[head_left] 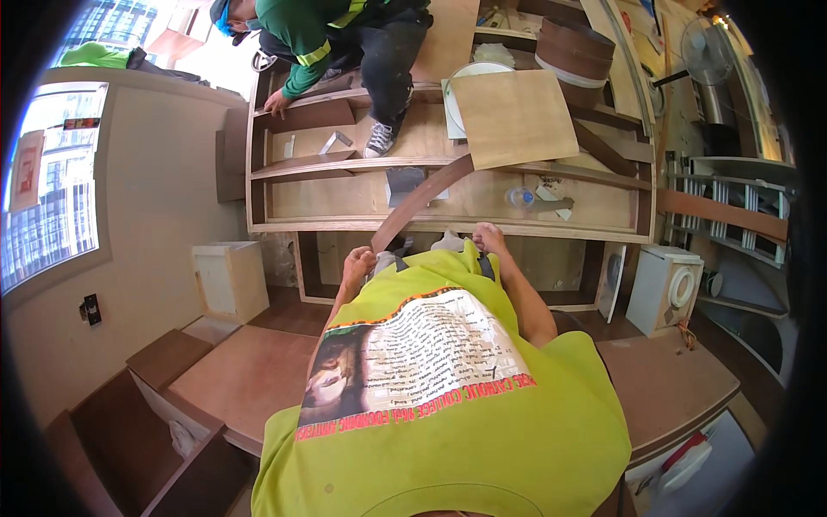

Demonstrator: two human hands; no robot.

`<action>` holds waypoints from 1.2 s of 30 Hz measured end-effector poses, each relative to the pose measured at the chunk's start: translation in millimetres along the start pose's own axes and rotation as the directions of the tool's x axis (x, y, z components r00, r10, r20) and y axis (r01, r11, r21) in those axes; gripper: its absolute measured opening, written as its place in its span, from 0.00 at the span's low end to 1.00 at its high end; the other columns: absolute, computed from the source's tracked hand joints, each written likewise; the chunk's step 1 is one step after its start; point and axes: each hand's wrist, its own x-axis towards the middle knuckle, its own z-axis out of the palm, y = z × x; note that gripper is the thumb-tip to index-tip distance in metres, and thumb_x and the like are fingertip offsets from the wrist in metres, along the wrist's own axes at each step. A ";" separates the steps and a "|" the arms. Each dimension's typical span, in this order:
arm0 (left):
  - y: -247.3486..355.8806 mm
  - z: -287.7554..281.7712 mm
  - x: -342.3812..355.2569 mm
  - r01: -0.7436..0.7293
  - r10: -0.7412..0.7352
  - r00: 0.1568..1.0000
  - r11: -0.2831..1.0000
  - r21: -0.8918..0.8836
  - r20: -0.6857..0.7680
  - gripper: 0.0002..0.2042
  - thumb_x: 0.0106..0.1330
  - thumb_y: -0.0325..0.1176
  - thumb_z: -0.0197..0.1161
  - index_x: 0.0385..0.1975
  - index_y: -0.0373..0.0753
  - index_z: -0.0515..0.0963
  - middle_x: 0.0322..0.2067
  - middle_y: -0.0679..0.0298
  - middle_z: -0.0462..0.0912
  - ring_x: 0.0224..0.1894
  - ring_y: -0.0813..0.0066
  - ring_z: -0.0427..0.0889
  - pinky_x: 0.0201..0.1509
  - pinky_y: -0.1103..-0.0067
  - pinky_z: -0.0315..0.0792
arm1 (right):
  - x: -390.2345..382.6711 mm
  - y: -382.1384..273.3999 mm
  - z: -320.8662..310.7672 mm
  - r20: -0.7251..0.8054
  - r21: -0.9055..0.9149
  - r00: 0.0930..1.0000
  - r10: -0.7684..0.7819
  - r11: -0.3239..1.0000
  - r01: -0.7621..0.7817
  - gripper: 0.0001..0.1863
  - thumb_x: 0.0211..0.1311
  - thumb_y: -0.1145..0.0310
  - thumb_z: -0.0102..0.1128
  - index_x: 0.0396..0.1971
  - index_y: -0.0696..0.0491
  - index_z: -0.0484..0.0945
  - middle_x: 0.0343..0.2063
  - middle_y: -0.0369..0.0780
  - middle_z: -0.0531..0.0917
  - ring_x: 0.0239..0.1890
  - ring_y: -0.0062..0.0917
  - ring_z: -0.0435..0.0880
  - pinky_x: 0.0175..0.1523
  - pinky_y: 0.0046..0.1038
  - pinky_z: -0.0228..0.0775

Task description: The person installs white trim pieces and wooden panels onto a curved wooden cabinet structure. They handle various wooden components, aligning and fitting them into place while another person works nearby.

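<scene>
From where I stand, the worker's two hands are apart: the left hand (358, 263) is beside the near end of a curved brown strip (424, 199), and the right hand (490, 239) is by the worker's waist. I can't tell whether either grips anything. The strip slants off toward one o'clock, meeting a square plywood board (517, 119). At two o'clock a clear bottle (519, 197) lies in the wooden frame (319, 204); at eleven a co-worker (301, 30) in green bends over it.
</scene>
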 end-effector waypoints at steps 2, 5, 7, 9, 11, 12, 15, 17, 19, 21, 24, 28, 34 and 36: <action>-3.7 -10.6 3.4 -0.011 0.011 1.000 1.000 -0.010 0.016 0.10 0.60 0.30 0.53 0.38 0.32 0.69 0.21 0.71 0.70 0.20 0.88 0.66 0.23 0.90 0.61 | 2.8 -4.6 7.5 0.016 -0.003 1.000 0.012 1.000 -0.012 0.13 0.59 0.68 0.52 0.44 0.53 0.70 0.23 0.37 0.76 0.21 0.17 0.74 0.23 0.18 0.67; -10.9 -36.7 22.0 -0.022 -0.007 0.974 0.992 0.128 0.224 0.14 0.60 0.31 0.55 0.42 0.30 0.68 0.24 0.68 0.73 0.22 0.86 0.69 0.24 0.89 0.63 | 8.1 -16.6 15.8 -0.008 -0.094 1.000 -0.014 0.995 0.013 0.13 0.58 0.65 0.51 0.41 0.52 0.73 0.25 0.35 0.79 0.23 0.16 0.76 0.25 0.18 0.68; -14.1 -18.4 20.1 -0.012 0.008 0.999 0.997 0.074 0.044 0.16 0.59 0.32 0.55 0.44 0.29 0.68 0.25 0.67 0.74 0.22 0.85 0.70 0.24 0.89 0.64 | 4.6 -22.2 13.7 -0.039 -0.124 0.999 -0.019 0.992 0.014 0.13 0.58 0.65 0.51 0.42 0.52 0.73 0.26 0.34 0.79 0.23 0.16 0.76 0.26 0.18 0.68; -15.2 -10.7 21.2 -0.015 0.016 1.000 0.999 0.051 -0.016 0.16 0.59 0.32 0.56 0.44 0.29 0.68 0.25 0.66 0.74 0.22 0.85 0.70 0.23 0.89 0.64 | 2.6 -28.1 11.7 -0.053 -0.118 0.998 -0.030 0.993 0.024 0.13 0.58 0.64 0.50 0.41 0.52 0.73 0.26 0.34 0.79 0.24 0.16 0.76 0.26 0.18 0.67; -24.6 -33.0 30.0 -0.029 0.028 1.000 0.998 0.058 0.012 0.17 0.59 0.32 0.56 0.45 0.29 0.68 0.25 0.66 0.74 0.22 0.85 0.70 0.22 0.89 0.64 | -4.7 -37.3 27.3 -0.013 -0.117 0.999 -0.043 0.992 0.041 0.12 0.58 0.64 0.50 0.40 0.52 0.73 0.25 0.34 0.78 0.23 0.16 0.76 0.26 0.18 0.67; -25.4 -30.8 32.4 -0.027 0.027 1.000 0.997 0.073 0.010 0.16 0.58 0.32 0.56 0.44 0.29 0.69 0.25 0.66 0.74 0.22 0.86 0.69 0.22 0.89 0.63 | -6.0 -38.8 25.2 -0.011 -0.116 0.998 -0.054 0.992 0.052 0.12 0.58 0.64 0.50 0.39 0.52 0.73 0.24 0.34 0.78 0.23 0.16 0.75 0.26 0.18 0.67; -24.4 -30.9 38.7 -0.014 0.007 0.999 0.983 0.181 0.040 0.15 0.58 0.32 0.56 0.42 0.31 0.71 0.24 0.66 0.74 0.21 0.86 0.69 0.22 0.89 0.63 | -7.1 -40.9 23.9 -0.022 -0.117 0.999 -0.033 0.993 0.030 0.12 0.59 0.64 0.51 0.40 0.52 0.73 0.25 0.35 0.78 0.24 0.16 0.75 0.26 0.18 0.68; -23.6 -32.3 43.1 -0.035 0.021 0.996 0.986 0.166 0.085 0.15 0.57 0.32 0.57 0.42 0.31 0.72 0.24 0.66 0.74 0.22 0.85 0.70 0.22 0.88 0.64 | -6.6 -40.8 21.4 0.018 -0.112 0.999 -0.040 0.993 0.041 0.13 0.60 0.62 0.51 0.42 0.51 0.72 0.27 0.35 0.78 0.25 0.16 0.76 0.28 0.18 0.69; -20.7 -29.0 41.5 -0.044 0.035 0.998 0.988 0.150 0.060 0.15 0.57 0.32 0.57 0.42 0.32 0.72 0.24 0.66 0.75 0.22 0.84 0.71 0.23 0.87 0.65 | -9.2 -39.3 22.5 0.004 -0.133 0.999 -0.032 0.991 0.032 0.13 0.60 0.62 0.51 0.42 0.51 0.72 0.27 0.35 0.78 0.24 0.16 0.75 0.28 0.18 0.69; -20.1 -21.1 38.5 -0.051 0.055 0.998 0.990 0.132 -0.025 0.16 0.56 0.32 0.58 0.42 0.32 0.72 0.24 0.66 0.75 0.22 0.83 0.71 0.23 0.86 0.65 | -11.7 -37.0 24.9 -0.036 -0.152 0.999 -0.027 0.988 0.022 0.13 0.60 0.63 0.51 0.42 0.52 0.72 0.26 0.35 0.78 0.24 0.16 0.75 0.27 0.18 0.69; -16.1 -18.9 37.1 -0.053 0.057 0.998 0.991 0.123 -0.024 0.16 0.56 0.33 0.58 0.43 0.31 0.72 0.25 0.65 0.76 0.23 0.82 0.72 0.25 0.86 0.67 | -14.1 -34.0 26.6 -0.034 -0.118 0.999 -0.032 0.993 0.028 0.11 0.60 0.63 0.51 0.38 0.53 0.73 0.21 0.34 0.76 0.21 0.15 0.73 0.23 0.17 0.65; -14.7 -22.8 40.6 -0.051 0.049 0.999 0.982 0.180 0.019 0.18 0.56 0.33 0.58 0.45 0.30 0.71 0.28 0.63 0.76 0.26 0.81 0.73 0.28 0.85 0.68 | -13.2 -28.8 26.3 -0.046 -0.148 0.998 -0.041 0.988 0.033 0.11 0.59 0.67 0.50 0.40 0.54 0.72 0.23 0.36 0.77 0.21 0.16 0.74 0.23 0.17 0.66; -7.7 -15.8 34.4 -0.061 0.065 0.998 0.972 0.225 -0.009 0.18 0.56 0.33 0.57 0.45 0.29 0.71 0.28 0.62 0.77 0.26 0.80 0.74 0.28 0.84 0.69 | -10.0 -31.6 27.3 -0.039 -0.146 0.998 -0.039 0.989 0.033 0.11 0.59 0.66 0.51 0.40 0.54 0.73 0.24 0.36 0.78 0.21 0.16 0.74 0.23 0.18 0.67; -2.4 -11.9 31.2 -0.044 0.050 0.999 0.976 0.215 -0.022 0.19 0.56 0.33 0.57 0.45 0.29 0.71 0.29 0.61 0.78 0.27 0.79 0.75 0.29 0.84 0.69 | -8.0 -32.1 26.9 -0.036 -0.174 0.998 -0.043 0.984 0.036 0.11 0.59 0.65 0.51 0.40 0.53 0.73 0.24 0.36 0.78 0.21 0.16 0.74 0.24 0.18 0.67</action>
